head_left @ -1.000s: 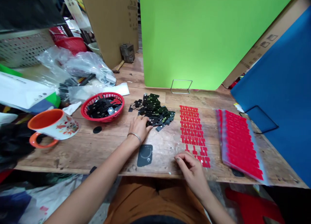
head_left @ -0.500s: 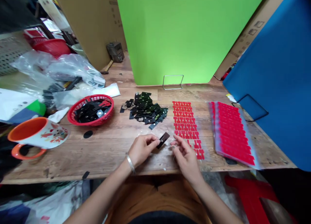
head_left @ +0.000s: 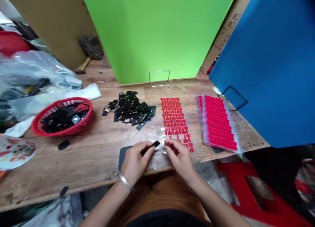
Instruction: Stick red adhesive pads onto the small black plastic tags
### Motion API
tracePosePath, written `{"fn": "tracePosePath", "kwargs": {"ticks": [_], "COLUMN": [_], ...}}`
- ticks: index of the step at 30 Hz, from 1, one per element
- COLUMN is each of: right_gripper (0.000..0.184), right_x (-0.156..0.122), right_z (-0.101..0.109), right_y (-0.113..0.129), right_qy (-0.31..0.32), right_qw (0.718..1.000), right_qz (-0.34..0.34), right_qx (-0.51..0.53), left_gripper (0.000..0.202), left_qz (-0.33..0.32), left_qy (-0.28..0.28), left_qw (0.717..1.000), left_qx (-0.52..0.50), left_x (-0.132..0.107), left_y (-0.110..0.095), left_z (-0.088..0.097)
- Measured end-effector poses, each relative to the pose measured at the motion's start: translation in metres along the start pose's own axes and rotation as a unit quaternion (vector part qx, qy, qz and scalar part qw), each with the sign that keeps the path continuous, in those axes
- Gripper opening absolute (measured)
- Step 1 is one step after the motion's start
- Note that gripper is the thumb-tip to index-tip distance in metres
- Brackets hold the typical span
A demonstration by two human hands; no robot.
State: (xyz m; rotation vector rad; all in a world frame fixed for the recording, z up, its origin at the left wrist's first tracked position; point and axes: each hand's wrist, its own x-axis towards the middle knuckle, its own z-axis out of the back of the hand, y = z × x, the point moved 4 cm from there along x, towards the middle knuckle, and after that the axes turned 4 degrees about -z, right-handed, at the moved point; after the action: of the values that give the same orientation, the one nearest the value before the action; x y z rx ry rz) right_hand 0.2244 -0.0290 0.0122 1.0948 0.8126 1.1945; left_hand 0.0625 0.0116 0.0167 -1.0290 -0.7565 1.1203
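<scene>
My left hand (head_left: 135, 159), with a silver bangle at the wrist, pinches a small flat black piece (head_left: 156, 144) between thumb and fingers. Just to its right is my right hand (head_left: 180, 158), thumb and fingertips drawn together near the black piece; whatever they hold is too small to name. Under and beside my left hand lies a dark grey flat pad (head_left: 122, 156). A heap of black pieces (head_left: 131, 108) is spread beyond my hands. On a clear sheet by my right hand sit rows of red T-shaped pieces (head_left: 173, 116), with gaps in the nearest rows.
A red basket (head_left: 90, 117) of black pieces stands left, near a patterned mug (head_left: 19, 151). More red-piece sheets (head_left: 219, 122) are stacked at right. Green (head_left: 157, 33) and blue (head_left: 265, 76) panels stand behind, with wire stands. A red stool (head_left: 236, 184) is below the table edge.
The view has swung to the right. My hands have come closer together, and the black piece sits deeper in my left hand's grip. The dark grey pad now shows beside that hand.
</scene>
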Motion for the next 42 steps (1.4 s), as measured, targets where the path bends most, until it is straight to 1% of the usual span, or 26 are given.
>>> {"fn": "tracePosePath", "kwargs": {"ticks": [2, 5, 6, 8, 11, 14, 18, 22, 27, 31, 33, 36, 39, 42], "right_gripper": [0.018, 0.016, 0.015, 0.013, 0.012, 0.011, 0.011, 0.012, 0.012, 0.014, 0.013, 0.015, 0.014, 0.014], "right_x": [0.000, 0.002, 0.003, 0.005, 0.008, 0.011, 0.015, 0.018, 0.024, 0.028, 0.026, 0.019, 0.013, 0.012], "right_z": [0.023, 0.058, 0.065, 0.073, 0.071, 0.063, 0.055, 0.056, 0.056, 0.056, 0.057, 0.057, 0.056, 0.056], "right_y": [-0.006, -0.018, -0.022, -0.026, -0.027, -0.026, -0.028, -0.029, -0.027, -0.027, -0.027, -0.028, -0.031, -0.031], "right_qy": [-0.021, -0.060, -0.059, -0.045, -0.010, 0.018, 0.049, 0.042, 0.067, 0.088, 0.083, 0.055, 0.038, 0.031], "right_qw": [0.999, 0.994, 0.992, 0.986, 0.975, 0.963, 0.956, 0.954, 0.947, 0.944, 0.946, 0.951, 0.953, 0.957], "right_qz": [0.000, -0.010, -0.010, 0.000, 0.025, 0.042, 0.042, 0.026, 0.020, 0.021, 0.028, 0.049, 0.075, 0.087], "right_qx": [-0.040, -0.089, -0.114, -0.161, -0.221, -0.266, -0.287, -0.296, -0.313, -0.318, -0.313, -0.300, -0.290, -0.275], "left_gripper": [0.017, 0.021, 0.023, 0.026, 0.028, 0.026, 0.020, 0.016, 0.014, 0.014, 0.013, 0.010, 0.007, 0.005], "left_qz": [0.065, 0.155, 0.173, 0.189, 0.185, 0.166, 0.152, 0.160, 0.153, 0.144, 0.145, 0.159, 0.173, 0.185], "left_qy": [0.033, 0.081, 0.090, 0.107, 0.118, 0.112, 0.103, 0.103, 0.102, 0.107, 0.112, 0.109, 0.110, 0.113], "left_qw": [0.992, 0.950, 0.937, 0.921, 0.917, 0.927, 0.944, 0.948, 0.949, 0.943, 0.939, 0.936, 0.934, 0.930], "left_qx": [-0.106, -0.260, -0.290, -0.323, -0.334, -0.318, -0.275, -0.257, -0.256, -0.279, -0.289, -0.293, -0.293, -0.297], "left_x": [0.000, -0.003, -0.005, -0.006, -0.004, 0.004, 0.014, 0.018, 0.018, 0.019, 0.019, 0.020, 0.022, 0.023], "left_y": [0.002, 0.000, -0.002, -0.007, -0.010, -0.007, 0.005, 0.011, 0.005, -0.001, 0.000, 0.003, 0.005, 0.005], "left_z": [-0.009, -0.032, -0.040, -0.057, -0.075, -0.084, -0.082, -0.076, -0.076, -0.085, -0.091, -0.095, -0.096, -0.094]}}
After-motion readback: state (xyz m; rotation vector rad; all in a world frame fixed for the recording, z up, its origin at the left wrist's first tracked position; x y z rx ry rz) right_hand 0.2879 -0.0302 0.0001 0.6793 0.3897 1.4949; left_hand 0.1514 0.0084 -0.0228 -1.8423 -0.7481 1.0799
